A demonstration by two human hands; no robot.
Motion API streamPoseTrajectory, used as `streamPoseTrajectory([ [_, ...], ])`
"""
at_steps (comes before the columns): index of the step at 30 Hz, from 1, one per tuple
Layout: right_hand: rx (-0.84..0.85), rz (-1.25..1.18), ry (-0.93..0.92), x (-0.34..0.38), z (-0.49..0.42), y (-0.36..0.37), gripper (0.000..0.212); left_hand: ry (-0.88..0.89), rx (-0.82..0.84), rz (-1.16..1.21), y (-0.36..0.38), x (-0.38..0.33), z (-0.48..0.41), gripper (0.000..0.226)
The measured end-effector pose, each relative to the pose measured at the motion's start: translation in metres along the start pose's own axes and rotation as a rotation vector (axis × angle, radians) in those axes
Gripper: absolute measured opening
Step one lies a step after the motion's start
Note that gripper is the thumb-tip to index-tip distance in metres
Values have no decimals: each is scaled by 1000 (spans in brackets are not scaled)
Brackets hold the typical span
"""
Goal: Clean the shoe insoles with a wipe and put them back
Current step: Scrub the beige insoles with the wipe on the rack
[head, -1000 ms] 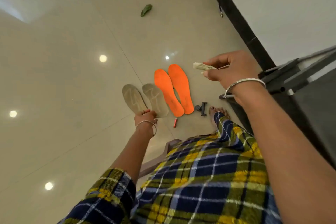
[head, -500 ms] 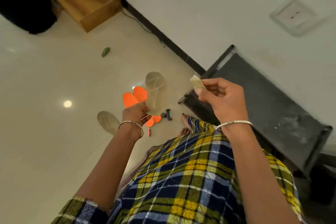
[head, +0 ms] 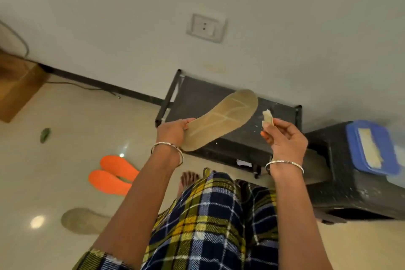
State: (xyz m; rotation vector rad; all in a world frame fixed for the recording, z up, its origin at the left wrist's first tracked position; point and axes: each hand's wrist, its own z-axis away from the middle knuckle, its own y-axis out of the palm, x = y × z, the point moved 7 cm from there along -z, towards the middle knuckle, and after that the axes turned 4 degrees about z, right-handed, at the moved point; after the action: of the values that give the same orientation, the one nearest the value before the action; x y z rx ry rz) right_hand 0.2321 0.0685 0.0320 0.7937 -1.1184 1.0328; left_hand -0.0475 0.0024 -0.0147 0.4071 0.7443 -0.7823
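Before the rack (head: 197, 94), tan line-marked insole (head: 221, 119)

- floor (head: 65, 112): glossy tile, mirroring lamps
- beige insole (head: 221, 120): matt, cloth-faced, pressed lines
- orange insoles (head: 109, 178), 8 o'clock: matt, smooth
- wipe (head: 267, 117): soft, crumpled
- rack (head: 197, 94): black, matt, speckled
- lid (head: 352, 138), 3 o'clock: smooth blue plastic
- bangles (head: 285, 162): shiny metal
- cabinet (head: 15, 85), 9 o'clock: brown wood

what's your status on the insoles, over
Left hand grips beige insole by the heel, raised. Right hand pinches wipe beside the toe, not touching. Nothing between them.
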Motion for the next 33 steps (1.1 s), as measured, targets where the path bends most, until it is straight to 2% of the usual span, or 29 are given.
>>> streamPoseTrajectory([
  [3, -161, -79, 48, -13, -26, -37, 22, 26, 45, -110, 61, -5, -1, 30],
  [6, -241, -109, 87, -24, -56, -57, 23, 36, 74, -186, 108, 1, -10, 26],
  [13, -317, -102, 222, -54, -104, -88, 19, 40, -11, -316, 160, 23, -57, 28],
  [18, -249, -40, 290, -78, -123, -90, 18, 119, -32, -417, 178, 27, -85, 30],
  [20, -241, 28, 278, -85, -129, -91, 18, 192, -51, -577, 180, 27, -92, 27],
  [23, -244, 110, 253, -89, -136, -92, 17, 386, -147, -980, 183, 20, -90, 35],
  [24, -243, 139, 241, -90, -138, -92, 17, 443, -141, -1023, 188, 18, -85, 36],
  [27, -241, 250, 205, -95, -143, -86, 15, 636, -7, -1021, 216, 20, -51, 35],
  [30, -261, 330, 177, -102, -153, -81, 13, 857, 150, -1166, 251, 48, -14, 39],
  [31, -274, 352, 146, -101, -157, -80, 14, 878, 212, -1279, 261, 64, -11, 44],
  [33, -285, 385, 70, -95, -166, -76, 16, 775, 344, -1525, 269, 99, -26, 58],
])
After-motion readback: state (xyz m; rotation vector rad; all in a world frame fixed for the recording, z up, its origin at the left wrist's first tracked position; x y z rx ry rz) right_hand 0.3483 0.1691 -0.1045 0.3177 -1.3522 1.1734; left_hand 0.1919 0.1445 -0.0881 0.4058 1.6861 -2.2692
